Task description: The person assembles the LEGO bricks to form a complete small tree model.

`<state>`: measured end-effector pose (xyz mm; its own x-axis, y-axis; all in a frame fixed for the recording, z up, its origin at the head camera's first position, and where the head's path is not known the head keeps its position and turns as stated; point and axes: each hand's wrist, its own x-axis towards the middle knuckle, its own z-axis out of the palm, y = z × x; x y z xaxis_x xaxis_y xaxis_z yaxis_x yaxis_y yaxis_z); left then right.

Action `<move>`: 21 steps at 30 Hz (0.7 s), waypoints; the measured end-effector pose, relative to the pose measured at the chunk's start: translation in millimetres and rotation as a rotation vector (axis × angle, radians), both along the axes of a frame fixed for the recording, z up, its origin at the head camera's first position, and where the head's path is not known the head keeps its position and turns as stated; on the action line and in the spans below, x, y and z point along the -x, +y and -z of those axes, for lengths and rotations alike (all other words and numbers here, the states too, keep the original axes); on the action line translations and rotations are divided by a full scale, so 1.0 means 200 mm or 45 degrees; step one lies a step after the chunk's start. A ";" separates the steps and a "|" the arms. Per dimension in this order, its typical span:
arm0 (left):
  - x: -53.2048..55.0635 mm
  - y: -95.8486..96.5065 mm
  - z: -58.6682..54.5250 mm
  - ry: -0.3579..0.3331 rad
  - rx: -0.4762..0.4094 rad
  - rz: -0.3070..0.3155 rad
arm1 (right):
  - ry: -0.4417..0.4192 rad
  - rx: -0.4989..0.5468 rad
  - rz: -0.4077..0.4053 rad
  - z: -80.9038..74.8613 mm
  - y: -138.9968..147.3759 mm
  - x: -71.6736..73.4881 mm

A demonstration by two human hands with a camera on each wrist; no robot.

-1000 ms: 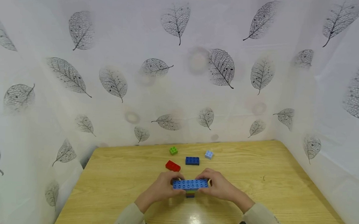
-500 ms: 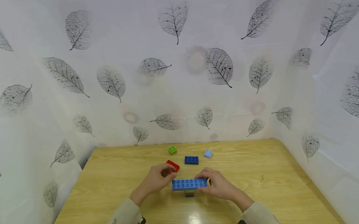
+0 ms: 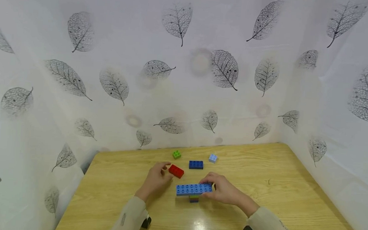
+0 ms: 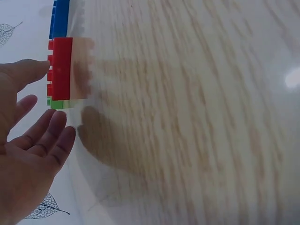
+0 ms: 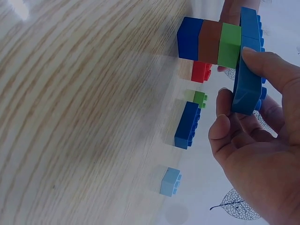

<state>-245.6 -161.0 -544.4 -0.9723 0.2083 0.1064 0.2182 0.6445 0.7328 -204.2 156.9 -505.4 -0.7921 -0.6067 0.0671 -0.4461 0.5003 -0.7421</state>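
In the head view, two blue bricks (image 3: 185, 189) lie end to end as a long bar atop a narrow stack. Below them, the right wrist view shows a green brick (image 5: 229, 46), a brown brick (image 5: 209, 42) and a dark blue brick (image 5: 189, 38). My right hand (image 3: 223, 191) pinches the bar's right end between thumb and fingers. Beside a red brick (image 3: 176, 171) is my left hand (image 3: 155, 180), fingers spread and holding nothing. Its thumb is close to the red brick's studs in the left wrist view; whether they touch, I cannot tell.
Behind the stack lie a dark blue brick (image 3: 196, 164), a small green brick (image 3: 176, 154) and a small light blue brick (image 3: 213, 158). The wooden table (image 3: 256, 168) ends at a white, leaf-printed curtain (image 3: 185, 94) at the back and sides.
My left hand has let go of the bar's left end and moved left and away from me to the red brick. My right hand still holds the right end.
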 end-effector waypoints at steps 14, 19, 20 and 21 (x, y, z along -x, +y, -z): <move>0.10 -0.01 0.02 -0.148 0.103 0.074 | -0.016 -0.005 0.003 -0.02 0.00 0.00; 0.13 -0.01 0.01 -0.083 0.172 0.156 | -0.011 -0.013 0.008 -0.02 0.00 0.00; 0.13 -0.01 0.01 -0.078 0.181 0.159 | -0.008 -0.014 0.008 -0.02 0.00 0.00; 0.13 -0.01 0.01 -0.071 0.187 0.161 | -0.005 -0.014 0.006 -0.02 0.00 0.00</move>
